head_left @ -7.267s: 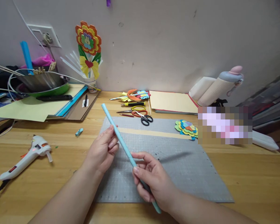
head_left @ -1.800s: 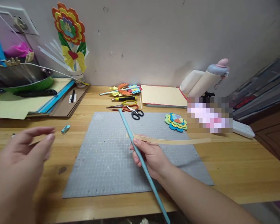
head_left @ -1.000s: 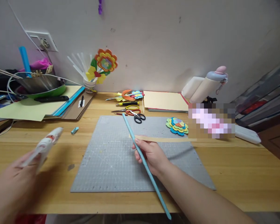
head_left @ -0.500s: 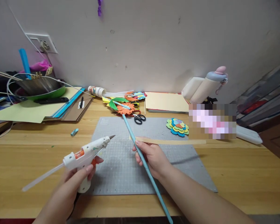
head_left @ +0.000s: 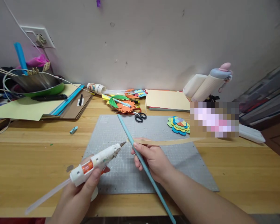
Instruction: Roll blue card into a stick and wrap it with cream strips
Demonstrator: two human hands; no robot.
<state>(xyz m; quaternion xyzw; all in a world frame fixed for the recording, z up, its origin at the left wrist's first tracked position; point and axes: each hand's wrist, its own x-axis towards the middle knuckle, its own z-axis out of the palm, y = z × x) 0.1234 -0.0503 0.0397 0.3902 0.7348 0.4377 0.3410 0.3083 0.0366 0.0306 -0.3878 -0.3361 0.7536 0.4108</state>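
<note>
My left hand (head_left: pixel 84 183) is closed round the handle of a white glue gun (head_left: pixel 100 160), a clear glue stick (head_left: pixel 48 196) jutting from its back. The gun's metal nozzle (head_left: pixel 123 144) points right, close to the end of a cream paper strip (head_left: pixel 168 142). Between thumb and fingers, my right hand (head_left: pixel 151 157) grips a long light-blue paper stick (head_left: pixel 151 179), held slanting, together with that strip. The strip crosses the stick and stretches off to the right. Beneath both hands lies a grey cutting mat (head_left: pixel 114 180).
A layered paper flower (head_left: pixel 178 125) and black-handled scissors (head_left: pixel 140 117) lie at the mat's far side. Behind are paper flowers (head_left: pixel 125 106), a paper cup (head_left: pixel 96 88) and paper sheets (head_left: pixel 168 99). A green-based bowl (head_left: pixel 40 90) stands left; a bottle (head_left: pixel 206 82) stands right.
My left hand has moved the glue gun to the right, bringing its nozzle close to the strip's end. The right hand keeps its grip on stick and strip; the view has shifted slightly.
</note>
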